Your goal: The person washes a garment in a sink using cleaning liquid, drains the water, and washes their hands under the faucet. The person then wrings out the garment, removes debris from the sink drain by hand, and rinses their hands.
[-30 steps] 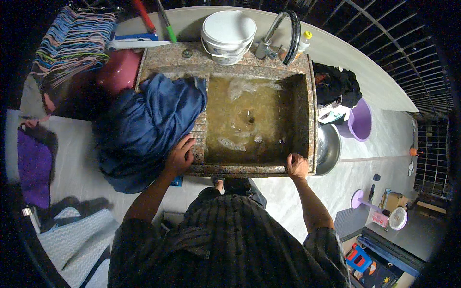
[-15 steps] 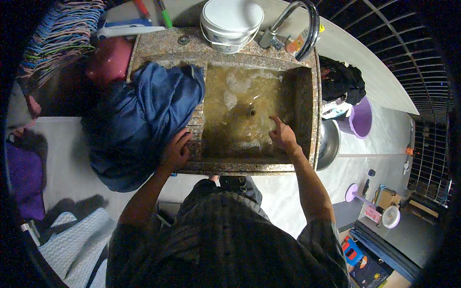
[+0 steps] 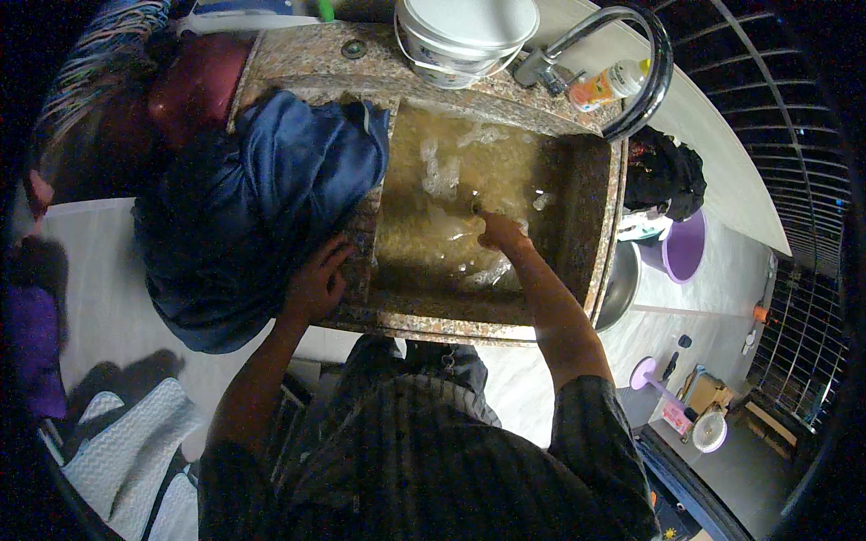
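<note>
A speckled stone sink point(image 3: 433, 326) holds shallow, murky yellowish water with patches of foam. My right hand point(image 3: 502, 234) reaches low into it, index finger stretched toward the small round drain fitting point(image 3: 476, 206) in its floor; the other fingers look curled, with nothing seen in them. Whether the fingertip touches the fitting is hard to tell. On the sink's left ledge a heap of shiny dark blue cloth point(image 3: 298, 171) hangs over the side. My left hand point(image 3: 316, 278) lies against the ledge beside this cloth, fingers spread, holding nothing.
Along the back rim stand a lidded white bucket point(image 3: 465, 41), a curved chrome faucet point(image 3: 654, 81) and an orange-labelled bottle point(image 3: 612, 87). A metal basin point(image 3: 621, 287) and a purple tub point(image 3: 681, 245) sit to the right. A red basin point(image 3: 198, 86) is at the left.
My right hand has moved left, from the sink's right part to the drain fitting. The foam has shifted. My left hand stays by the cloth, and the view has tilted slightly.
</note>
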